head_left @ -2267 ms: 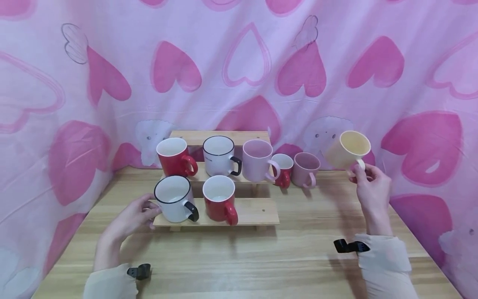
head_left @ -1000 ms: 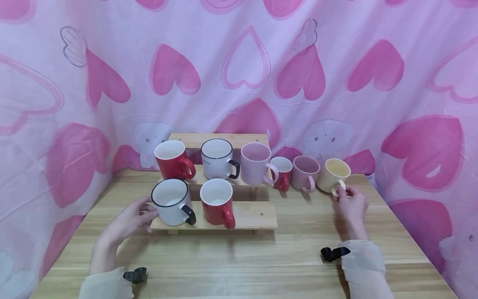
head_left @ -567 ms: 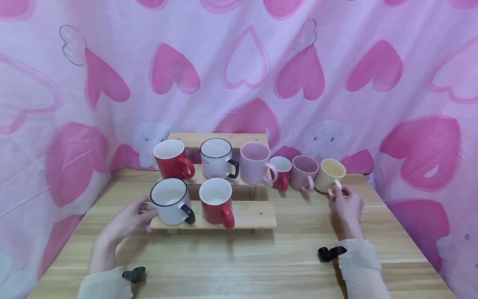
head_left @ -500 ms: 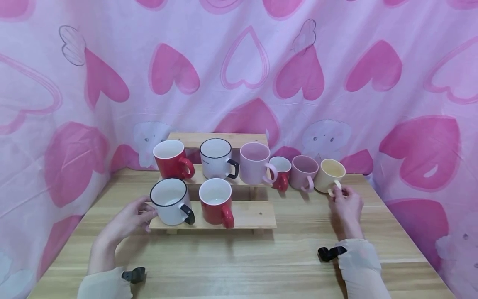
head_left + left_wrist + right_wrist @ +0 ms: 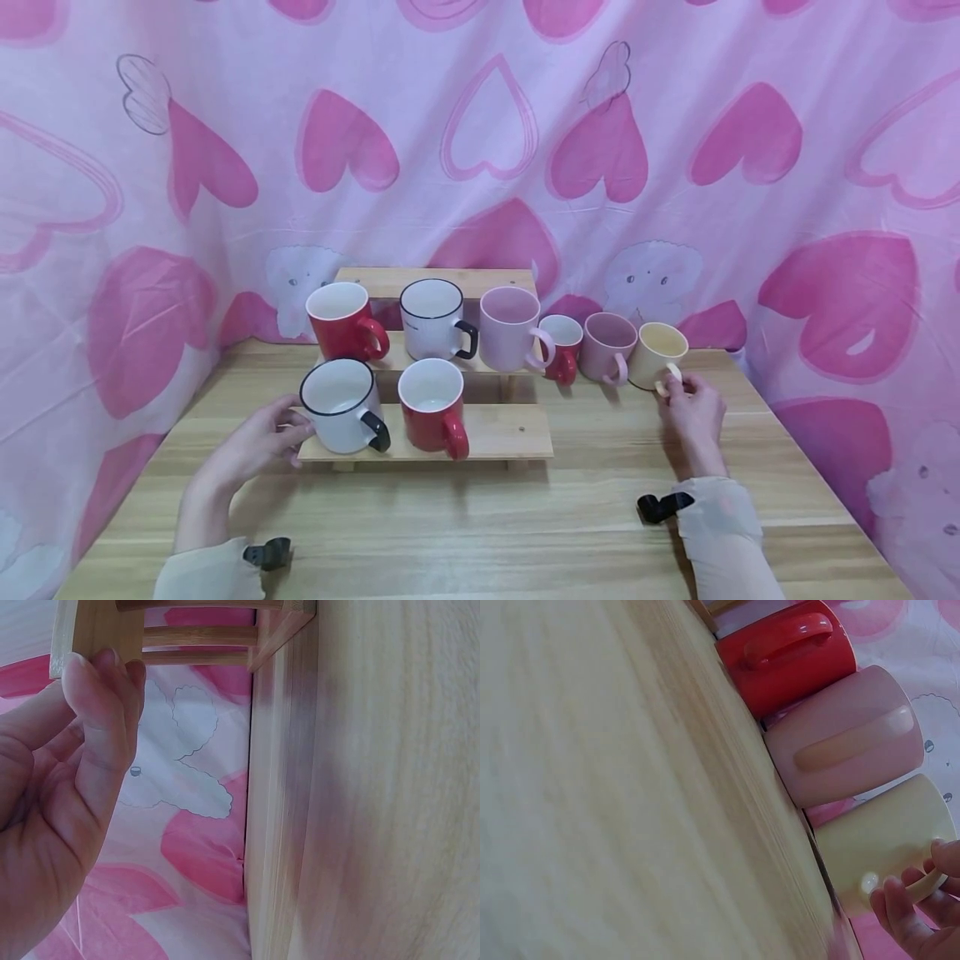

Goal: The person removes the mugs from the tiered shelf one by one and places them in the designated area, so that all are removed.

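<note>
Yellow mug (image 5: 651,365), earlier aloft, is standing beyond right fingers (image 5: 900,907) pinching its handle (image 5: 928,887); left fingers (image 5: 97,705) are gripping the shelf (image 5: 498,423).

Looks like a curtained-off recording booth; can't tell home or studio. Going by heart-print cloth (image 5: 420,225) walling the back, left and right edges of a wood-grain table (image 5: 465,533), plus black wrist cameras (image 5: 663,507).
</note>
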Action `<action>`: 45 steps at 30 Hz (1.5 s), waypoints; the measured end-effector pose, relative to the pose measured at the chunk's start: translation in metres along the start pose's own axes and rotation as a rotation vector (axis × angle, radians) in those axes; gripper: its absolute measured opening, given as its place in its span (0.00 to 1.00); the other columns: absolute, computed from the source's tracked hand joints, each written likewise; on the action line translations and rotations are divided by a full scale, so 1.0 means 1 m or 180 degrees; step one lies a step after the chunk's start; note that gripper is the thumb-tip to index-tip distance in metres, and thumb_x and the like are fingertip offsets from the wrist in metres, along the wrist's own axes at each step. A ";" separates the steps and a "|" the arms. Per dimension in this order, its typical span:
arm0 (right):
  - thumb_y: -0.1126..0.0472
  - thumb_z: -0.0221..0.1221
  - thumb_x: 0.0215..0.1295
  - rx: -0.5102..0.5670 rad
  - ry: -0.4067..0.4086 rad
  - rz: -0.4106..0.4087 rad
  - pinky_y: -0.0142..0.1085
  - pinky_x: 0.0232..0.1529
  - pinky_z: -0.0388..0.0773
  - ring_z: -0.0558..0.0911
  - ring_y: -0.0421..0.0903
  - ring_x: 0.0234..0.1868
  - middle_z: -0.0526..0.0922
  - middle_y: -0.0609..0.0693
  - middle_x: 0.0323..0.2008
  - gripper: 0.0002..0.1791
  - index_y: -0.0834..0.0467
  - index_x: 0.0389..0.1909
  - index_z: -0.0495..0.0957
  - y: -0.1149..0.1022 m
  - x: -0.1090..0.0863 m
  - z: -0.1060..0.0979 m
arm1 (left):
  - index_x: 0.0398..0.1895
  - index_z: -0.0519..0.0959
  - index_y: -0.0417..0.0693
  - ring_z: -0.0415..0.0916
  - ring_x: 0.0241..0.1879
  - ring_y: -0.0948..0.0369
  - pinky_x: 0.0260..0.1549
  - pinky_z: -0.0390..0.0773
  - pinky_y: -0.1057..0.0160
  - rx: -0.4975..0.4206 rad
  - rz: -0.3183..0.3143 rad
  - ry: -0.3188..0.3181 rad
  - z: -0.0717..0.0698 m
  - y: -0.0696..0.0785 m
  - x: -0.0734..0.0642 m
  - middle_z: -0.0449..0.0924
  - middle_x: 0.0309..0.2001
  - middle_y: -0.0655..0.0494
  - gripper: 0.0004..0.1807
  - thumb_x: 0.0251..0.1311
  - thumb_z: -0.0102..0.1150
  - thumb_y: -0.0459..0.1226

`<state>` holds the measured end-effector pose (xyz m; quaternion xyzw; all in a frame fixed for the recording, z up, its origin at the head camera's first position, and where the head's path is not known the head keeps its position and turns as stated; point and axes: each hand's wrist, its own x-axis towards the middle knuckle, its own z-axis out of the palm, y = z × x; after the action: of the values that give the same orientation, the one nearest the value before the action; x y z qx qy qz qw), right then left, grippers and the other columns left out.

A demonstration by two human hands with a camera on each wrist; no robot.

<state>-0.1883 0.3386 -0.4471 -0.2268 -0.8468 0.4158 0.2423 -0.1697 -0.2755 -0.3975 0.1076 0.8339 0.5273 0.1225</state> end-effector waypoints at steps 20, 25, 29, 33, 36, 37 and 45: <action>0.54 0.53 0.73 0.0145 -0.0211 0.0072 0.23 0.27 0.74 0.77 0.32 0.24 0.82 0.61 0.40 0.18 0.65 0.50 0.79 0.000 0.002 -0.001 | 0.58 0.66 0.34 0.77 0.25 0.52 0.28 0.82 0.56 0.0034 -0.0001 0.0024 0.000 0.002 0.000 0.73 0.37 0.43 0.19 0.67 0.56 0.31; 0.53 0.50 0.75 0.0264 -0.0509 0.0151 0.25 0.29 0.77 0.78 0.35 0.28 0.79 0.61 0.42 0.21 0.66 0.54 0.75 -0.001 0.002 -0.006 | 0.59 0.65 0.34 0.76 0.24 0.52 0.27 0.83 0.55 0.0009 0.0020 0.0017 0.000 0.002 0.000 0.73 0.37 0.43 0.20 0.67 0.56 0.31; 0.52 0.50 0.75 0.0420 -0.0710 0.0246 0.27 0.33 0.80 0.80 0.39 0.32 0.77 0.63 0.47 0.23 0.66 0.59 0.71 0.000 0.002 -0.009 | 0.59 0.65 0.34 0.76 0.24 0.53 0.27 0.83 0.54 -0.0035 0.0019 0.0021 0.000 0.000 0.000 0.73 0.37 0.43 0.21 0.67 0.56 0.31; 0.49 0.52 0.73 0.0474 -0.0917 0.0272 0.30 0.38 0.80 0.81 0.49 0.42 0.74 0.65 0.54 0.31 0.62 0.69 0.60 -0.002 -0.001 -0.017 | 0.61 0.64 0.34 0.76 0.24 0.53 0.27 0.83 0.55 -0.0052 -0.0014 0.0025 0.002 0.000 0.000 0.73 0.39 0.42 0.22 0.67 0.56 0.31; 0.42 0.52 0.71 0.0232 -0.1144 0.0184 0.37 0.43 0.78 0.77 0.58 0.50 0.71 0.67 0.58 0.42 0.60 0.75 0.48 -0.005 -0.005 -0.029 | 0.61 0.64 0.34 0.76 0.25 0.53 0.27 0.83 0.55 -0.0048 -0.0033 0.0022 0.002 0.001 -0.001 0.73 0.39 0.42 0.22 0.67 0.56 0.31; 0.40 0.51 0.71 0.0127 -0.1226 0.0147 0.42 0.45 0.77 0.76 0.61 0.52 0.70 0.68 0.58 0.45 0.61 0.76 0.44 -0.007 -0.007 -0.034 | 0.61 0.64 0.34 0.76 0.25 0.53 0.28 0.83 0.55 -0.0039 -0.0034 0.0022 0.002 0.001 -0.001 0.73 0.39 0.42 0.23 0.67 0.56 0.31; 0.44 0.46 0.75 -0.0435 -0.1369 -0.0323 0.53 0.47 0.74 0.73 0.67 0.55 0.70 0.73 0.58 0.39 0.68 0.72 0.51 -0.028 -0.011 -0.056 | 0.60 0.64 0.32 0.77 0.24 0.52 0.27 0.83 0.57 -0.0005 0.0003 0.0026 0.001 0.002 -0.001 0.74 0.40 0.42 0.22 0.67 0.57 0.31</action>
<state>-0.1509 0.3497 -0.3964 -0.1060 -0.9154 0.3836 0.0610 -0.1684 -0.2742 -0.3959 0.1057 0.8340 0.5284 0.1188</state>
